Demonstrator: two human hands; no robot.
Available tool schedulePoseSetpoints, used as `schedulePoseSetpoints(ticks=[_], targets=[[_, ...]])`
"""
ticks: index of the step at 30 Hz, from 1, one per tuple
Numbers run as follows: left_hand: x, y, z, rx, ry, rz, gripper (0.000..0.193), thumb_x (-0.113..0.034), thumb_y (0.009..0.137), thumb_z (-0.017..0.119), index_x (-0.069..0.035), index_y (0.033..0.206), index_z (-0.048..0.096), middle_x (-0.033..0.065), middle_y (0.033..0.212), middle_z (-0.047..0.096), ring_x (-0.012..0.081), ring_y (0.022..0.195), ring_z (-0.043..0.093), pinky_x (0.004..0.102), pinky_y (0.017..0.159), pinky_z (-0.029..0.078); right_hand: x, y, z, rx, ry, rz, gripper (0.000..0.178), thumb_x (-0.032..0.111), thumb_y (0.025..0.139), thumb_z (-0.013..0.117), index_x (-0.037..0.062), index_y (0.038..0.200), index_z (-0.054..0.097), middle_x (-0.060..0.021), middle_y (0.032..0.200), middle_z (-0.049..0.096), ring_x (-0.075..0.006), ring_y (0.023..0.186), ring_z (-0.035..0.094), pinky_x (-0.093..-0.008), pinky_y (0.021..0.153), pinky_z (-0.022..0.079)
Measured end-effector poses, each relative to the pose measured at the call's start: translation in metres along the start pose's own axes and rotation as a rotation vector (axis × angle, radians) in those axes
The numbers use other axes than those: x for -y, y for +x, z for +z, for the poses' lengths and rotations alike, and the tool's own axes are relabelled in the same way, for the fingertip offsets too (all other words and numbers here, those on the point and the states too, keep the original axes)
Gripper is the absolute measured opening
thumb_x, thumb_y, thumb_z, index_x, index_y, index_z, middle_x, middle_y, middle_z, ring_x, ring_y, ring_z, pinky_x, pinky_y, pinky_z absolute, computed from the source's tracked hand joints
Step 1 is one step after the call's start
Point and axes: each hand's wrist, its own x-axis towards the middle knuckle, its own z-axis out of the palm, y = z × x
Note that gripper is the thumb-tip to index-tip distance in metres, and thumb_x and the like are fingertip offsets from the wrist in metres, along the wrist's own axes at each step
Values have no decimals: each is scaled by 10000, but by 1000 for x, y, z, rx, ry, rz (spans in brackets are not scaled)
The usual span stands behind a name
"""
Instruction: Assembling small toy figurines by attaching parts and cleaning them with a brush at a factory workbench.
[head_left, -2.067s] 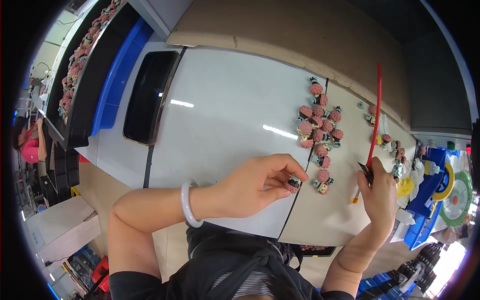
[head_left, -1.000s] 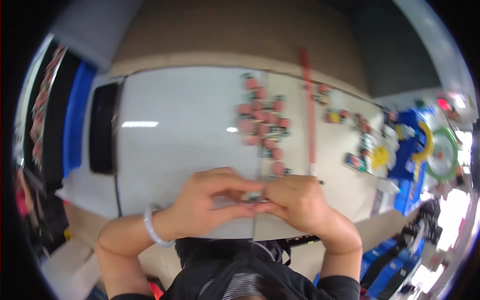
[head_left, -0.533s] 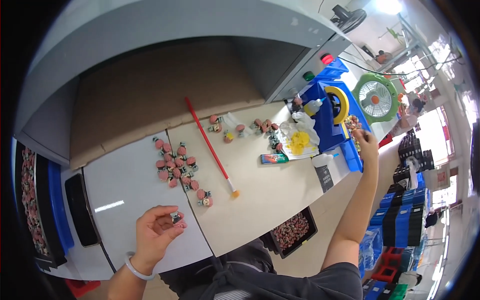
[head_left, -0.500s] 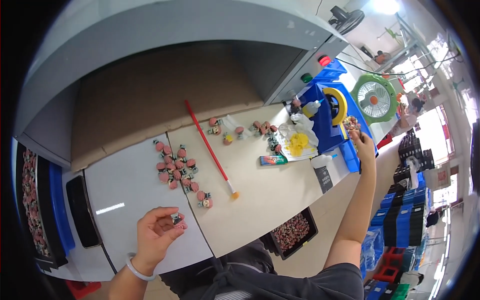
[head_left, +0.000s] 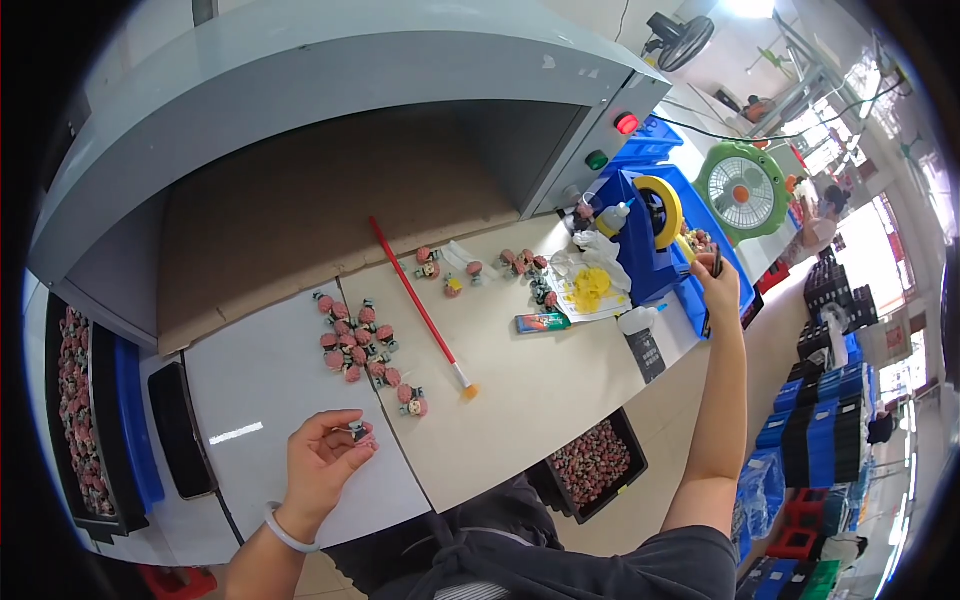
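Well, we have one figure (head_left: 361, 433) pinched in the left hand's (head_left: 318, 468) grip, thumb against fingertips, over the white side of the table (head_left: 520, 400). The right hand's (head_left: 723, 292) grip closes on a thin dark tool (head_left: 716, 262) at the blue bin (head_left: 648, 280), near the small parts (head_left: 697, 240).

Risks, as we judge them: the figure could slip, since only fingertips bear it and we see no support beneath. The tool could scatter the parts if it digs in hard. The right forearm could knock the near bottle (head_left: 638, 320), as it reaches close past it. The brush (head_left: 424, 317) lies loose; a nudge could roll it into the figures.

Counts: brush, one. Phone (head_left: 183, 430), one. Bottles with blue tips, two. Yellow ring (head_left: 672, 212), one. Lamps, one red (head_left: 626, 124), one green (head_left: 597, 160). Fans, two. Black trays of figures, two. Main cluster (head_left: 355, 340), roughly fourteen; overlap prevents an exact tally. Parts: too small to count.
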Motion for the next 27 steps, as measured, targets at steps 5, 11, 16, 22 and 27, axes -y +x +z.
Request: schedulePoseSetpoints(ticks=[5,11,16,22,27], targets=[[2,1,1,15,-27,13,379,83,708,629,45,1059,492,115,929,577,137,799,590,251,741,497,3,-9,-16,201,382,550,418,94,714,673,1,1090,514,-3,738,562,-49,547,434,-196,401,292],[-1,-5,2,7,-29,-17,382,82,712,626,42,1067,490,104,914,577,141,808,594,252,743,497,-43,-3,-21,125,-372,103,349,76,712,637,21,1049,564,-18,728,553,-86,577,484,-234,490,389],[-9,-12,5,-4,27,-12,384,66,726,626,21,1084,493,78,928,559,132,824,582,244,752,475,36,-35,-45,38,-11,24,354,81,728,632,39,1062,523,-34,710,579,-96,616,525,-225,546,408],[-5,-7,5,113,84,22,366,119,734,575,21,1078,499,105,987,556,176,882,594,274,783,485,195,-157,64,655,557,88,279,-28,707,613,89,898,448,13,680,520,-36,628,499,-144,497,352],[-1,-8,4,136,60,87,354,77,729,624,-2,1066,551,88,999,539,156,840,596,260,762,493,252,-198,124,1044,582,-131,300,-37,683,673,37,866,447,-13,742,576,-45,621,479,-174,544,365]])
